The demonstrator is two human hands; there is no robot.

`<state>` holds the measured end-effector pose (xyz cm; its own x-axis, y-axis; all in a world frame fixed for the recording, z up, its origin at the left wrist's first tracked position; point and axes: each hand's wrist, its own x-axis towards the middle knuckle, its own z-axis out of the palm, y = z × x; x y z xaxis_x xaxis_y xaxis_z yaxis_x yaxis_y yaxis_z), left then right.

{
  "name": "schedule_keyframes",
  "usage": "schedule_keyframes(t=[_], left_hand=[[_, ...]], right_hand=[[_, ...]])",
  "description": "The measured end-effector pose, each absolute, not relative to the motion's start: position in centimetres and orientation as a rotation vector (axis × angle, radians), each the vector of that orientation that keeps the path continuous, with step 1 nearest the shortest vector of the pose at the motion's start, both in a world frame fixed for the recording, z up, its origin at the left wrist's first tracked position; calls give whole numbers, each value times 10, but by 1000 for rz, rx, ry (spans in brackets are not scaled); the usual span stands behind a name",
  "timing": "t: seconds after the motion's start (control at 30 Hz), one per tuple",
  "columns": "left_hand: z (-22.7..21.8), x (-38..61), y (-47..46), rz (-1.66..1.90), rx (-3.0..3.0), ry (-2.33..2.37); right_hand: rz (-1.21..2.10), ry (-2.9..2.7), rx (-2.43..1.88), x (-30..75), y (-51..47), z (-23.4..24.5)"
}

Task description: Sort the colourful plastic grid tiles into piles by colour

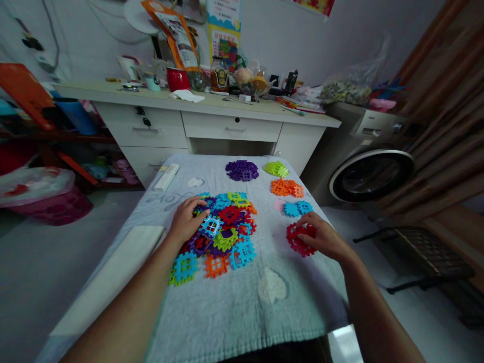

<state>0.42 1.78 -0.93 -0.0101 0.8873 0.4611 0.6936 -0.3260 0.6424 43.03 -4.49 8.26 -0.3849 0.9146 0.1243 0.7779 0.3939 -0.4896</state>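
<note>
A mixed heap of coloured plastic grid tiles (223,232) lies in the middle of a pale towel (234,307) on a small table. My left hand (187,219) rests on the heap's left side, fingers curled over the tiles. My right hand (321,236) lies on a small stack of red tiles (298,242) at the right, fingers bent on its top. Sorted stacks lie beyond: purple (242,170), lime green (276,169), orange (286,188), blue (298,207), with a pink piece (279,204) beside the blue.
A white box (167,177) lies at the towel's far left. A cluttered white desk (212,108) with drawers stands behind. A washing machine (372,161) is at the right, curtains beyond it. Bags and shelves fill the left floor.
</note>
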Motion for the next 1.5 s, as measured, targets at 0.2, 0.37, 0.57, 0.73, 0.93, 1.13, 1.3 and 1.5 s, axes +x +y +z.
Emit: schedule_keyframes(t=[0.2, 0.37, 0.57, 0.73, 0.93, 1.13, 1.3, 1.5], left_hand=[[-11, 3, 19, 1239, 2045, 1674], [-10, 4, 18, 1239, 2032, 1664], [-9, 5, 17, 1231, 2011, 1694], [-8, 5, 16, 1220, 2015, 1698], [-8, 6, 15, 1214, 1997, 1720], [-7, 6, 16, 1216, 2016, 1700], [-8, 5, 16, 1220, 2017, 1697], [-7, 6, 14, 1216, 2009, 1710]], right_hand=[[348, -2430, -1618, 428, -55, 81], [215, -2428, -1674, 412, -51, 89], [309, -2430, -1520, 354, -28, 108], [420, -2465, -1247, 292, -8, 89], [484, -2412, -1122, 256, -5, 58], [512, -2401, -1040, 261, -10, 52], [492, -2352, -1062, 261, -13, 47], [433, -2290, -1047, 260, -13, 45]])
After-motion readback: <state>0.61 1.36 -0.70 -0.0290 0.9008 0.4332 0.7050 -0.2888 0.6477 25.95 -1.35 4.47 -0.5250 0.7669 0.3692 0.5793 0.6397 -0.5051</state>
